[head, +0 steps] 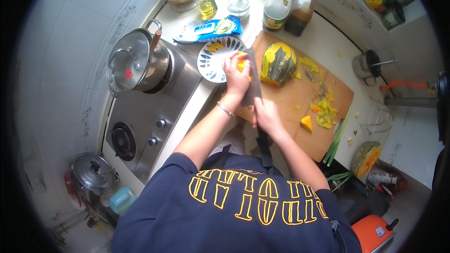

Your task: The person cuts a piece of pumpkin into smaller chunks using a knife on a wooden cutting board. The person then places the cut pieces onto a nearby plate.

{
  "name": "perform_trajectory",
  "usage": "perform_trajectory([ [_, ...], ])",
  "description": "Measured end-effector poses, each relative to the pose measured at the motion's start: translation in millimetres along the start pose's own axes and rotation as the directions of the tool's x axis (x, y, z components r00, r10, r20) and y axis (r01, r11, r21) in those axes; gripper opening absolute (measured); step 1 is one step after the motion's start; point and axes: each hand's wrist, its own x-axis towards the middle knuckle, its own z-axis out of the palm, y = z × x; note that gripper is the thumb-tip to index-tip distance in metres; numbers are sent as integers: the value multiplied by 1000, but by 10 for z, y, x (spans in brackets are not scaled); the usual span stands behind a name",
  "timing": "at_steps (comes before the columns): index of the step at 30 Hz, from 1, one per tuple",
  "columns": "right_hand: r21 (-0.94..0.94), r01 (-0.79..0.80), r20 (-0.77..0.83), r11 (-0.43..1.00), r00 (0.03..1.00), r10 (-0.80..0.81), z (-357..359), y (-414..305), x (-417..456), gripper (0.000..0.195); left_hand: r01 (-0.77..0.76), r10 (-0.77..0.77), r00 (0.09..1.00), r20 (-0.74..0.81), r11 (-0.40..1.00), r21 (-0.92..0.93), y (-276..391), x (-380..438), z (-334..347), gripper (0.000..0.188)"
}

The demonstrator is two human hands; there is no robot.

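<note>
My left hand [236, 73] is closed around orange pumpkin pieces [241, 64], which the fingers partly hide. It is above the right side of a patterned white plate [207, 61] with some pumpkin pieces [214, 47] on it. In my right hand [268, 115] is the handle of a kitchen cleaver [256, 77]. The broad blade stands close along my left hand's right side; whether they touch I cannot tell. To the right, a partly peeled chunk of green-skinned pumpkin [281, 64] rests on the wooden cutting board [281, 105].
Peelings [325, 112] and an orange pumpkin wedge [306, 123] lie on the board's right part. A glass-lidded pot [139, 61] stands on the gas stove [140, 112] at left. Bottles [301, 7] are behind the board. Another pumpkin piece [365, 158] sits at far right near scallions [338, 144].
</note>
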Motion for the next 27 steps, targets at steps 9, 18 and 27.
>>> perform_trajectory([
  [9,-127,-92,-68,988,994,84,-93,-536,201,42,226,-238,970,53,958,174,-1118,600,-260,22],
  [18,70,-105,-219,992,969,118,-986,193,-666,43,40,-93,924,372,988,148,93,-8,-760,17],
  [27,96,-16,-363,995,930,50,-1197,700,-1416,44,-158,-65,724,687,954,256,68,-811,-441,31],
])
